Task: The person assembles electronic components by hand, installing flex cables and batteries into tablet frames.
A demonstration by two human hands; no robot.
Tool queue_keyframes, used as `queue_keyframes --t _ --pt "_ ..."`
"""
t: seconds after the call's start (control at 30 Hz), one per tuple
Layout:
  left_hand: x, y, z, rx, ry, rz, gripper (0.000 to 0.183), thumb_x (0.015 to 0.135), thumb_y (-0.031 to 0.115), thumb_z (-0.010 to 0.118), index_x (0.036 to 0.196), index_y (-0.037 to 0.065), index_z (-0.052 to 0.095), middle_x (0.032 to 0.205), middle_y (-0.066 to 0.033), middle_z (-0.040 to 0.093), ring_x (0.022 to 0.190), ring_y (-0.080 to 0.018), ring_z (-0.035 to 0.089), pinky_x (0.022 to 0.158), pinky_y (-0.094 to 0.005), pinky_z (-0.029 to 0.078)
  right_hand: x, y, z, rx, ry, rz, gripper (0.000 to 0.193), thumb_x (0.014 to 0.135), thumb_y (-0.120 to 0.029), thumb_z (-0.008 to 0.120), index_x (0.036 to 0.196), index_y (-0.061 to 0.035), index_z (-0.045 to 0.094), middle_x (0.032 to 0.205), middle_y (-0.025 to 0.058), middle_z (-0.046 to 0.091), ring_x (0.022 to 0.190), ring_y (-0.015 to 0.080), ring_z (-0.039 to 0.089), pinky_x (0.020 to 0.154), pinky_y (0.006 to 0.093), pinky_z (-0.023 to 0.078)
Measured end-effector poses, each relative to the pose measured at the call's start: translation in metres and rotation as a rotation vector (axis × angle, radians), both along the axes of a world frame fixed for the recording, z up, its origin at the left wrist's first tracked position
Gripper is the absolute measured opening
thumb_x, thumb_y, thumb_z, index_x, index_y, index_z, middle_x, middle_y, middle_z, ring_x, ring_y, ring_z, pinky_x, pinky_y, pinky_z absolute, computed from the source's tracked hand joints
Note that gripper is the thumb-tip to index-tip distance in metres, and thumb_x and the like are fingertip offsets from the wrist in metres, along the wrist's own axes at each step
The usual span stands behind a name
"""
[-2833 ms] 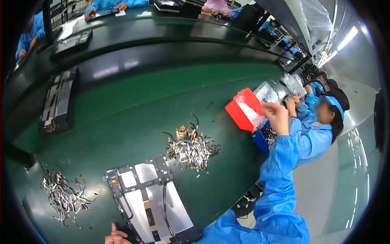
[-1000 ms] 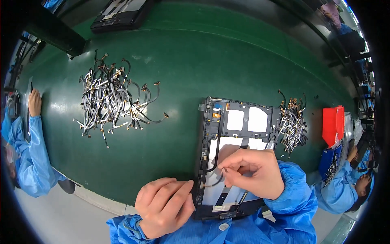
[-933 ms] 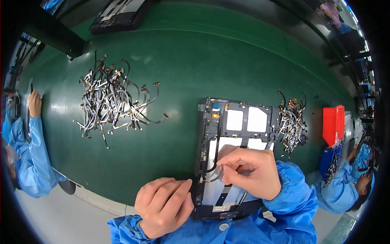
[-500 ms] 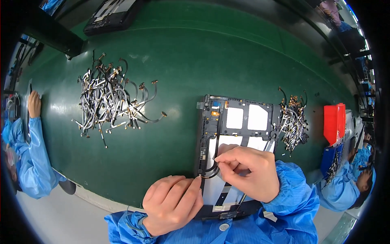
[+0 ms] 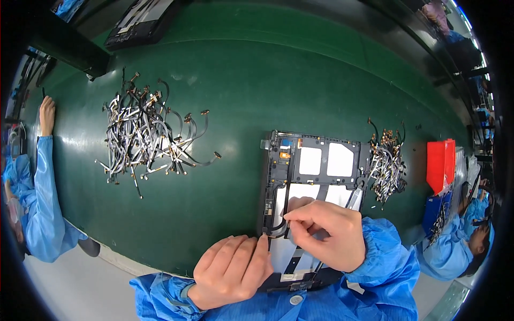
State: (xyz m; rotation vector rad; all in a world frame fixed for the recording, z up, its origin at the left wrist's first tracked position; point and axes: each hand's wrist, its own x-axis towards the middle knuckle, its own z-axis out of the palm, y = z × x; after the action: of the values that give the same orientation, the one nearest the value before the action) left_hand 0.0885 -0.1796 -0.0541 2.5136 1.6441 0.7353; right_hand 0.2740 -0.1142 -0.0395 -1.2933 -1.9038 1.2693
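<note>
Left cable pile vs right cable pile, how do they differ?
Spread: the left cable pile covers more of the picture, with several ends straying out; the right cable pile looks more compact.
Placement: bare tabletop separates the left cable pile from the flat black-framed device; the right cable pile lies close by that device's right edge.
Shared: both are tangles of dark and silvery cables on the green table.

A device frame [image 5: 316,178] lies at the near edge of the surface [image 5: 235,91], between a left cable heap [image 5: 144,135], well apart, and a right cable heap [image 5: 387,166] just beside it; two bins [image 5: 440,167] stand farther right; a second frame [image 5: 140,24] lies left, toward the far edge.
</note>
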Motion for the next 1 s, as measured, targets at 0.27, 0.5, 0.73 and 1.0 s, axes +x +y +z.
queue_keyframes --t 0.27,0.5,0.73,1.0 --pt "-0.002 0.003 0.007 -0.03 0.098 -0.014 0.015 0.072 0.015 0.064 0.085 0.01 0.07 0.071 -0.0011 0.06 0.065 -0.0142 0.062 0.065 -0.0262 0.054 0.001 -0.001 -0.003 0.011 0.025 -0.001 0.02 0.077 0.005 0.069 0.095 -0.0013 0.063 0.076 0.0077 0.062 0.062 0.0153 0.062 0.054 0.0268 0.052" --pt "0.016 -0.013 -0.003 0.024 -0.178 -0.123 0.012 0.066 0.013 0.069 0.077 0.008 0.068 0.068 -0.0017 0.055 0.067 -0.0185 0.057 0.078 -0.0332 0.057 0.0 0.0 -0.004 0.058 0.031 0.041 0.017 0.08 0.003 0.068 0.096 -0.0016 0.062 0.073 0.0069 0.06 0.06 0.0159 0.061 0.051 0.0274 0.05" --pt "0.035 -0.012 -0.007 0.005 0.016 -0.059 0.007 0.078 0.013 0.061 0.082 0.009 0.064 0.083 -0.0028 0.057 0.081 -0.0165 0.058 0.089 -0.0318 0.055 0.003 0.001 -0.005 0.07 0.024 0.036 0.017 0.08 0.002 0.068 0.096 -0.0015 0.063 0.077 0.0079 0.06 0.06 0.0171 0.061 0.051 0.0281 0.05" --pt "0.036 -0.007 0.0 0.021 0.233 -0.08 0.007 0.08 0.013 0.06 0.085 0.009 0.064 0.089 -0.0042 0.059 0.084 -0.0167 0.06 0.083 -0.0266 0.056 0.005 0.009 -0.004 0.124 -0.051 -0.015 0.017 0.076 0.001 0.077 0.092 -0.0004 0.071 0.085 0.0064 0.066 0.065 0.011 0.062 0.054 0.0232 0.049"
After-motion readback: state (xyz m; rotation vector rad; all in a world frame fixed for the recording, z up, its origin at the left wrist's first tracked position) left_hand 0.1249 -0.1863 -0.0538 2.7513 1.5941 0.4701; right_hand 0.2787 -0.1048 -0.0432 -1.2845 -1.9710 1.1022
